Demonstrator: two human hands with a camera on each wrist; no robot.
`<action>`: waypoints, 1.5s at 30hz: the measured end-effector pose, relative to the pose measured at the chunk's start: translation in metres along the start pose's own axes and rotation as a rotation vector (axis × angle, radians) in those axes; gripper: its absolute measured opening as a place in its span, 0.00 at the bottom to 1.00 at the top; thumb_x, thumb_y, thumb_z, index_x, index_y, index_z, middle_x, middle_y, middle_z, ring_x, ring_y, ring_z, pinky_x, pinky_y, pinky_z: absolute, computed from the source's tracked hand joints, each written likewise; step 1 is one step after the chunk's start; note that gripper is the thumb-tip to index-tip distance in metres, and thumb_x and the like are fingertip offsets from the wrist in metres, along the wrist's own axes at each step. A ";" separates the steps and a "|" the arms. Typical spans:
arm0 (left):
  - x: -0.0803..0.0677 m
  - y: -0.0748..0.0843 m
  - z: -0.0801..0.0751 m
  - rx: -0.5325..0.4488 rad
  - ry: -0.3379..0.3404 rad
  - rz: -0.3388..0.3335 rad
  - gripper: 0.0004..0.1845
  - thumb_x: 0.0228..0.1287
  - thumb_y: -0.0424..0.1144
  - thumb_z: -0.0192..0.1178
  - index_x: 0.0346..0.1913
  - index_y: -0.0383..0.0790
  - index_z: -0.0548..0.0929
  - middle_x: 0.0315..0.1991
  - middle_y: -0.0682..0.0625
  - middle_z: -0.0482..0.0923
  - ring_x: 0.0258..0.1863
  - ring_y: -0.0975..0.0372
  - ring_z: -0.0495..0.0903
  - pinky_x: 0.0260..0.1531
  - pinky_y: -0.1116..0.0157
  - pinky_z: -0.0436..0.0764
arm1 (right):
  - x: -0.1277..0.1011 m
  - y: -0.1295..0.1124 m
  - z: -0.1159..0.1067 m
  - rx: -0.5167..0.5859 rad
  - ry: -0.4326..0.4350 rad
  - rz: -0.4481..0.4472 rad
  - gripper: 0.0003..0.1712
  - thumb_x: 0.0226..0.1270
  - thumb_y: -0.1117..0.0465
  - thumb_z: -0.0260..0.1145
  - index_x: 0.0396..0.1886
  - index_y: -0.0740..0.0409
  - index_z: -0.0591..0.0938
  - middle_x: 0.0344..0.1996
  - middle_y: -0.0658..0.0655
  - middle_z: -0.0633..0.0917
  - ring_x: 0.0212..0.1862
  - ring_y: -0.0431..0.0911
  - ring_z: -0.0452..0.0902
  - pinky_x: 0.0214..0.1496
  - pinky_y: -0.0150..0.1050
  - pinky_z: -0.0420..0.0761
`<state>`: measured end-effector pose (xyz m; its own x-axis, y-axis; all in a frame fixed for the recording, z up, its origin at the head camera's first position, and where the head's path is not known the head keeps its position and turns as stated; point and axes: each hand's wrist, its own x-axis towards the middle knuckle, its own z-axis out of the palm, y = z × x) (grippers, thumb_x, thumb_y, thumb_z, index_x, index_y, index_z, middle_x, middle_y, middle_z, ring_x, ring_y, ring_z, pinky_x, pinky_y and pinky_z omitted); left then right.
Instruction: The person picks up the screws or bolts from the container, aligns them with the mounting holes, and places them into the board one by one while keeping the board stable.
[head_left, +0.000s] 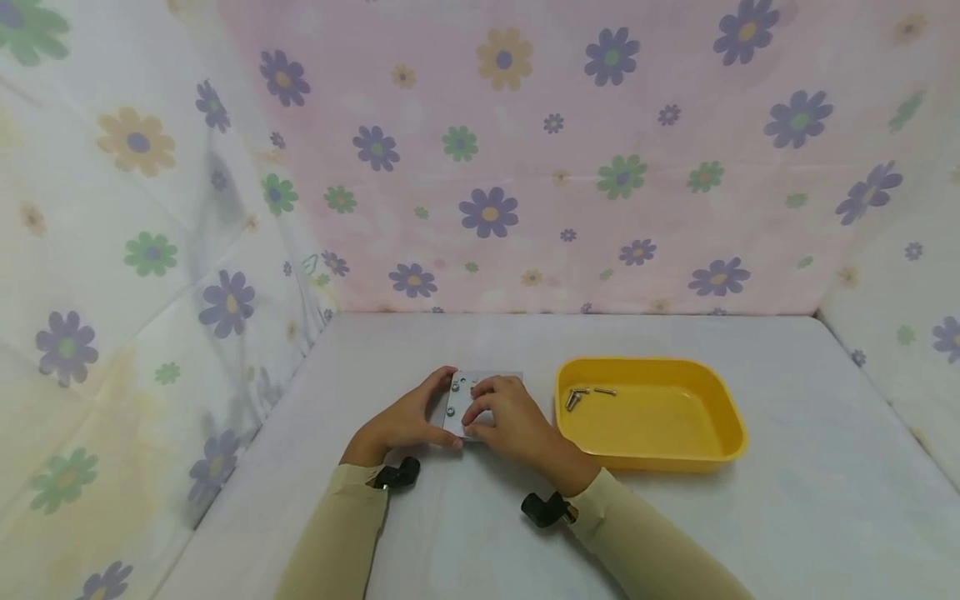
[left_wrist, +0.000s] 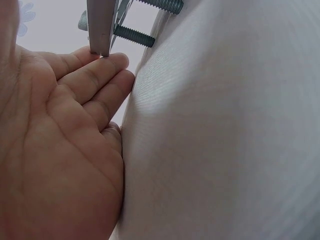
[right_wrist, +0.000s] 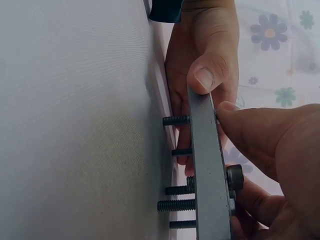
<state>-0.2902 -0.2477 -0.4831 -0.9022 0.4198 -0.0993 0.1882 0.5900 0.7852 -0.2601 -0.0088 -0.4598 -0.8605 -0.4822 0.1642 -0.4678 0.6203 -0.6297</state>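
**Both hands on a bolted plate at mid-surface**

The white cloth-covered surface [head_left: 675, 533] lies bare toward its near and right edges. A yellow plastic tray [head_left: 720, 454] with loose bolts [head_left: 577, 397] sits right of centre. The grey metal plate [right_wrist: 207, 165] stands on its threaded bolts [right_wrist: 175, 205]. The left hand [head_left: 405, 421] pinches its left edge; the right hand [head_left: 510, 421] pinches a bolt head. Steady the plate level while turning.

Long pale beige sleeves [head_left: 352, 533] to both wrists, a black wrist-camera mount [head_left: 397, 475] at each
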 end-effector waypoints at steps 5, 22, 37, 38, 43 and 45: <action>-0.002 -0.002 0.000 0.012 -0.002 -0.013 0.67 0.38 0.58 0.85 0.81 0.54 0.55 0.81 0.50 0.58 0.81 0.53 0.53 0.77 0.37 0.52 | 0.000 0.002 0.003 -0.010 -0.018 -0.008 0.02 0.65 0.54 0.77 0.37 0.41 0.93 0.62 0.49 0.80 0.70 0.53 0.65 0.75 0.55 0.66; 0.001 0.000 -0.001 -0.018 -0.002 0.006 0.64 0.39 0.54 0.85 0.79 0.58 0.57 0.80 0.54 0.59 0.80 0.57 0.56 0.78 0.42 0.52 | -0.002 0.000 0.001 0.022 0.020 0.002 0.02 0.64 0.53 0.76 0.35 0.41 0.93 0.61 0.49 0.80 0.70 0.53 0.65 0.74 0.55 0.68; 0.001 0.001 0.000 -0.055 -0.017 0.001 0.65 0.38 0.54 0.86 0.80 0.57 0.56 0.80 0.55 0.59 0.79 0.58 0.57 0.79 0.43 0.52 | -0.003 0.002 0.002 -0.007 0.035 -0.070 0.03 0.64 0.53 0.75 0.36 0.41 0.93 0.58 0.53 0.81 0.68 0.56 0.68 0.71 0.57 0.71; 0.001 0.002 0.000 -0.058 -0.020 0.003 0.66 0.38 0.53 0.86 0.80 0.56 0.56 0.79 0.55 0.59 0.78 0.58 0.58 0.78 0.42 0.52 | -0.003 0.002 0.002 -0.009 0.034 -0.072 0.03 0.64 0.53 0.75 0.36 0.41 0.92 0.58 0.53 0.81 0.68 0.56 0.68 0.71 0.57 0.71; 0.001 0.002 0.000 -0.056 -0.024 -0.001 0.66 0.39 0.52 0.86 0.80 0.56 0.55 0.79 0.56 0.60 0.77 0.57 0.58 0.78 0.41 0.52 | -0.002 0.003 0.002 -0.019 0.022 -0.055 0.03 0.64 0.52 0.75 0.37 0.40 0.92 0.59 0.51 0.81 0.69 0.55 0.68 0.72 0.56 0.70; 0.001 0.002 0.000 -0.051 -0.022 -0.005 0.65 0.39 0.53 0.86 0.80 0.58 0.56 0.79 0.56 0.60 0.78 0.58 0.58 0.78 0.42 0.52 | -0.002 0.002 0.000 -0.015 0.025 -0.045 0.03 0.64 0.53 0.75 0.37 0.39 0.91 0.60 0.51 0.80 0.69 0.55 0.67 0.73 0.56 0.70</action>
<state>-0.2908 -0.2463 -0.4813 -0.8942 0.4322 -0.1164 0.1629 0.5564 0.8148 -0.2593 -0.0067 -0.4614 -0.8432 -0.4946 0.2108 -0.5088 0.6075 -0.6100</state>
